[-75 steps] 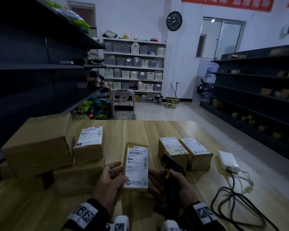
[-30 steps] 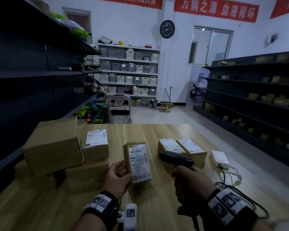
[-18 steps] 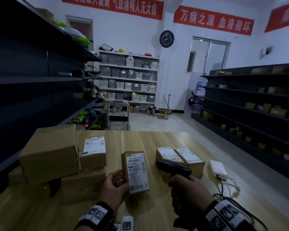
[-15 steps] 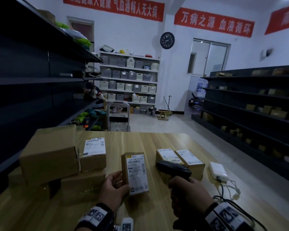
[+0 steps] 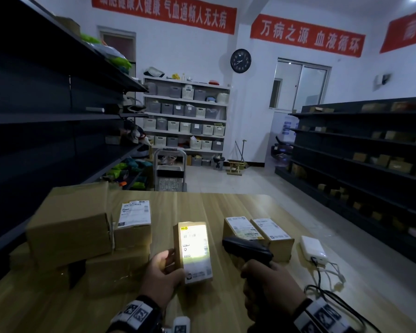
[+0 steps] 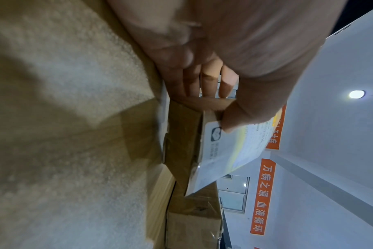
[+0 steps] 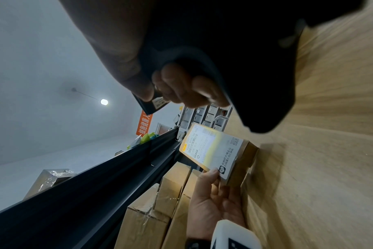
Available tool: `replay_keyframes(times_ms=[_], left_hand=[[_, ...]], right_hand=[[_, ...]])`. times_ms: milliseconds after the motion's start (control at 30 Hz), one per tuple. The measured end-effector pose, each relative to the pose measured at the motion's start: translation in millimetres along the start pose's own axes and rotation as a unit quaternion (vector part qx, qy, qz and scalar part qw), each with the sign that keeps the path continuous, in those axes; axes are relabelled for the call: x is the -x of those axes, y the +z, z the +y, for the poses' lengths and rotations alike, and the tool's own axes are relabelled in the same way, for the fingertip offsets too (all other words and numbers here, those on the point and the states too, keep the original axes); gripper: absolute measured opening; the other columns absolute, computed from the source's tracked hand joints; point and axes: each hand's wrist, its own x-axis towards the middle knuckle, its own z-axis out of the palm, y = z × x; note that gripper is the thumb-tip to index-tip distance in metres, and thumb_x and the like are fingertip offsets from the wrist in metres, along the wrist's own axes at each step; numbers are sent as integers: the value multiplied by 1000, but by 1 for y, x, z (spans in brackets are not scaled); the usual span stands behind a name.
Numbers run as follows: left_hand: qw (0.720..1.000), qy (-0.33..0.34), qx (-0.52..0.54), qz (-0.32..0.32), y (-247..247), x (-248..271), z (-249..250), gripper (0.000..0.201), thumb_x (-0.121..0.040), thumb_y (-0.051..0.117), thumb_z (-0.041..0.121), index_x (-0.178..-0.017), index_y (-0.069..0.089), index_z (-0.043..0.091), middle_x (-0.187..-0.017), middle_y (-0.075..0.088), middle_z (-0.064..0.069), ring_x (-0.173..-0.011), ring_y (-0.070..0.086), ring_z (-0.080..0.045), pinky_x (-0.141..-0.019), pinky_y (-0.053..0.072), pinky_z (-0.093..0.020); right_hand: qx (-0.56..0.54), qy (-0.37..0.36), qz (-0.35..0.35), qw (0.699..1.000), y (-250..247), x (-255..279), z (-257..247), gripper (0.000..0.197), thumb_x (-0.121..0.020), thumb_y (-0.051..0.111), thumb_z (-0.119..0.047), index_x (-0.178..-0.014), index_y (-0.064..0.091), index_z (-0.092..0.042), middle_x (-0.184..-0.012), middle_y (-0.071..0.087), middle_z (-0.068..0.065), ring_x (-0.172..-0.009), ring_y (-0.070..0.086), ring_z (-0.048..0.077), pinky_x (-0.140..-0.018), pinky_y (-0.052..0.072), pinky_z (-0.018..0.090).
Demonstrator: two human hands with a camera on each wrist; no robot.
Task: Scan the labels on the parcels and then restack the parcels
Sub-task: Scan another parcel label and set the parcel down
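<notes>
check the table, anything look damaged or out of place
Nothing looks damaged. The large box sits tilted on the stack at the left. The bright patch on the label of the parcel in the left hand is likely light from the scanner.

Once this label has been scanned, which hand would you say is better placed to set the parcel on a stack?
Left, probably. The left hand already holds the lit parcel and sits beside the stacked boxes, whereas the right hand is occupied gripping the scanner.
</notes>
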Motion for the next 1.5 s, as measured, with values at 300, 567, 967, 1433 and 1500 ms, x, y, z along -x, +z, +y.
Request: replay_keyframes(times_ms=[300,567,967,1433,1500], left_hand=[[1000,-1,31,6,0,1,3,69,-88,79,-9,-146,57,21,-140,70,-6,-130,68,-32,-108,59,-58],[999,11,27,19,1,1,1,69,-87,82,-10,-145,59,19,-137,74,-6,-123,73,-27,-101,64,-52],[999,12,38,21,5,4,2,62,-88,80,-11,-139,59,19,-130,75,-10,-115,77,-31,-84,69,-46],[996,-7,79,39,4,-5,-6,56,-87,76,-16,-136,62,7,-120,82,-19,-110,79,-44,-96,62,-60],[996,-5,82,39,11,3,3,46,-89,71,-17,-129,64,5,-117,81,-24,-110,77,-48,-99,60,-61]], right_hand=[[-13,14,6,1000,-1,-3,1,13,-92,67,-3,-95,55,-7,-57,36,9,-45,34,18,-50,27,27],[-24,6,-13,1000,-7,-13,6,17,-84,72,-6,-87,56,-7,-60,33,12,-45,34,20,-50,28,29],[-164,4,43,986,-64,-67,23,48,-92,63,-42,-60,47,-10,-50,34,9,-38,37,24,-50,33,32],[-288,25,3,957,-93,-93,34,59,-99,55,-48,-56,51,-7,-52,36,9,-38,42,25,-51,35,36],[-293,34,-2,955,-94,-94,33,52,-97,59,-48,-65,52,-8,-56,38,8,-42,43,25,-52,36,35]])
